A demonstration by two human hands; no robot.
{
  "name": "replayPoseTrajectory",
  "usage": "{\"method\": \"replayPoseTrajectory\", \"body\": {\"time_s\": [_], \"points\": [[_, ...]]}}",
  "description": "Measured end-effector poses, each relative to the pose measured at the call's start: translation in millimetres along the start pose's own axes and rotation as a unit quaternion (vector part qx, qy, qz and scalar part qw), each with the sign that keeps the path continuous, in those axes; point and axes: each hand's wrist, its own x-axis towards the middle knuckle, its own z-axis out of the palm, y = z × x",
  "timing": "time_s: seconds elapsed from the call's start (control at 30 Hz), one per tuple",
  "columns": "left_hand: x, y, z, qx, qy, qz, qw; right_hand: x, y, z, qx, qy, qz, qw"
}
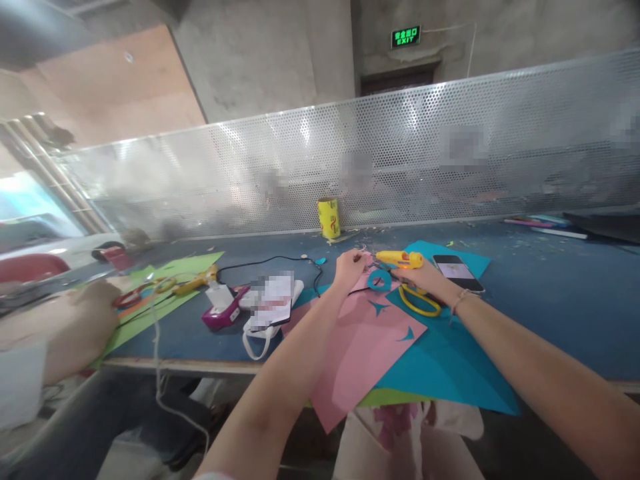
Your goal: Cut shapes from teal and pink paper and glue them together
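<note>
My left hand (351, 268) is closed in a pinch on a small pink paper piece (367, 259); its exact shape is too small to tell. My right hand (424, 275) is wrapped round a yellow hot glue gun (400, 259), whose nozzle points left at the pink piece. Just below the glue gun is a teal paper ring (379, 280). Yellow-handled scissors (421, 303) lie under my right hand, blades partly hidden. Beneath my hands, a pink paper sheet (357, 353) with teal scraps (379, 307) overlaps a teal sheet (455, 363).
A phone (457, 272) lies right of my right hand. Left are another phone (273, 303), a purple power strip (227, 315) and cables. A yellow can (329, 218) stands by the perforated metal screen (280, 160). A co-worker's arm (75, 323) is at far left.
</note>
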Motion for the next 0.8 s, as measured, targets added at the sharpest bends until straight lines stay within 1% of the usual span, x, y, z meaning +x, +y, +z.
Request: {"method": "replayPoseTrajectory", "body": {"time_s": [0.17, 0.3, 0.43, 0.63, 0.8], "points": [[1.6, -2.5, 0.6, 0.019, 0.006, -0.007, 1.0, -0.6, -0.8, 0.2, -0.008, 0.001, 0.0, 1.0], [1.4, -3.1, 1.2, 0.006, 0.0, 0.005, 1.0, -0.7, -1.4, 0.3, -0.011, 0.001, -0.001, 1.0], [1.1, -2.7, 1.3, 0.007, -0.001, 0.001, 1.0, -0.5, -0.4, -0.2, -0.006, -0.006, -0.003, 1.0], [-0.4, -2.2, 1.6, -0.025, -0.008, 0.001, 1.0, -1.9, -3.7, -0.3, -0.005, -0.015, 0.002, 1.0], [-1.5, -0.4, 2.2, -0.067, -0.014, -0.024, 0.997, -4.5, -9.7, -0.2, -0.03, 0.015, 0.014, 0.999]]}}
